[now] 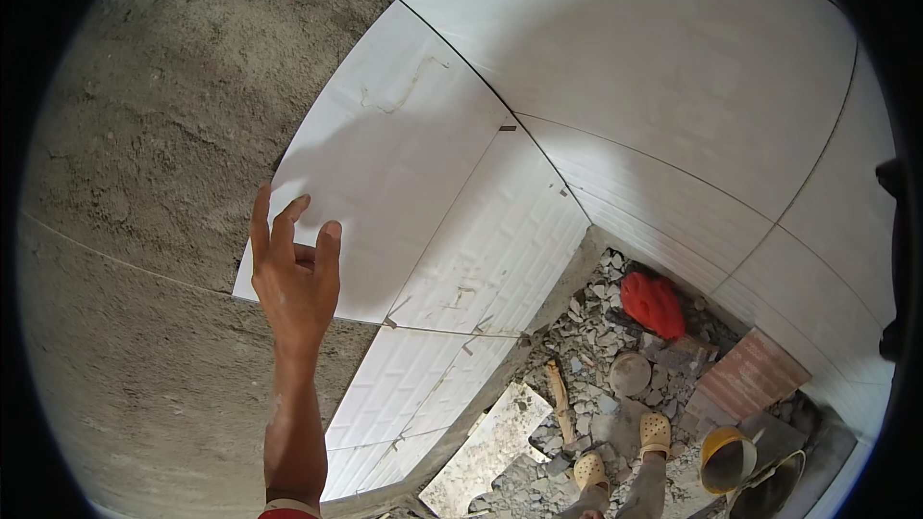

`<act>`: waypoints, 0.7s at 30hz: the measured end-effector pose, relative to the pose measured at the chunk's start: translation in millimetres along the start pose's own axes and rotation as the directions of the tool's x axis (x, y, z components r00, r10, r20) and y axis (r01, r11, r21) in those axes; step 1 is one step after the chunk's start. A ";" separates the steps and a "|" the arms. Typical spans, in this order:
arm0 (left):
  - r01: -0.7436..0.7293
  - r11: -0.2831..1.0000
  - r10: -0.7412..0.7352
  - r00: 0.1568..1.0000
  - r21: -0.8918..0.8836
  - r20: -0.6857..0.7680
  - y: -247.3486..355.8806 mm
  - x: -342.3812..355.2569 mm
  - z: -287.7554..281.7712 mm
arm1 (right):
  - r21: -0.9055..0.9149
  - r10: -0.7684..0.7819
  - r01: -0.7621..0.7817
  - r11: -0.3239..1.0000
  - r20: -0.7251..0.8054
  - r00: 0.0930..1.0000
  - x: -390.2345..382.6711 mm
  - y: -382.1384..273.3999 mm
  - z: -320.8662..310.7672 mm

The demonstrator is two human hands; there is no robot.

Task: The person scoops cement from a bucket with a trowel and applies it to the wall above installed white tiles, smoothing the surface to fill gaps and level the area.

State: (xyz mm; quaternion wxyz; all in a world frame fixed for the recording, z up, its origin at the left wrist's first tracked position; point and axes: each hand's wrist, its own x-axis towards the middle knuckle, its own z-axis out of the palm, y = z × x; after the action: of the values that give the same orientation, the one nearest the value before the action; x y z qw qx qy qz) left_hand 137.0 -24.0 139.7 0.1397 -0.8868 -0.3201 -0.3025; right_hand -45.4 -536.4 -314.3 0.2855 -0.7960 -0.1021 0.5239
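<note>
Smooth white tile [385, 173] adjoins the upper edge of the textured tile [495, 248], and above that textured tile our left hand [293, 279] spreads, gripping nothing, as we seemingly seat the piece, which next calls for checking its alignment.

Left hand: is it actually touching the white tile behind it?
Cannot tell: the head view shows the left hand overlapping the white tile, but no clear contact or gap.
</note>
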 end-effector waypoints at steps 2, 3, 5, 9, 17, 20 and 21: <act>-0.019 1.000 0.019 1.000 -0.009 -0.005 0.1 -1.5 -0.2 | -0.024 -0.032 0.032 0.999 -0.020 0.999 0.7 3.3 6.4; -0.017 0.999 0.017 1.000 -0.027 -0.002 0.2 -2.2 -0.3 | -0.008 -0.039 0.039 0.999 -0.027 0.999 0.9 6.7 10.0; -0.026 1.000 0.026 1.000 -0.002 -0.010 1.3 -2.7 -0.4 | 0.024 -0.052 0.053 0.998 -0.040 0.998 1.9 16.1 16.9; 0.026 0.999 -0.025 0.999 -0.028 0.020 7.2 -0.9 -4.0 | 0.123 -0.044 0.048 0.991 -0.033 0.998 2.9 32.8 27.3; 0.081 0.970 -0.063 0.995 -0.231 0.083 8.4 5.3 -31.1 | 0.336 0.072 -0.073 0.939 0.017 0.997 11.5 20.7 -46.5; 0.174 0.937 -0.101 0.965 -0.303 0.241 22.9 -30.6 -43.4 | 0.396 -0.015 0.032 0.918 -0.048 0.999 14.1 10.1 -109.1; 0.192 0.898 -0.067 0.949 -0.396 0.308 32.2 -56.0 -46.3 | 0.314 -0.054 0.077 0.946 -0.083 0.995 14.4 8.0 -133.4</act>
State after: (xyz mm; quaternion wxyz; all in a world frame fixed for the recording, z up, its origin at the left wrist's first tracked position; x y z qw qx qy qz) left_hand 103.1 -95.8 138.9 -0.1231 -0.9067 -0.3231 -0.2414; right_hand 78.7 -582.6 -291.6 0.4302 -0.7548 -0.0327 0.4942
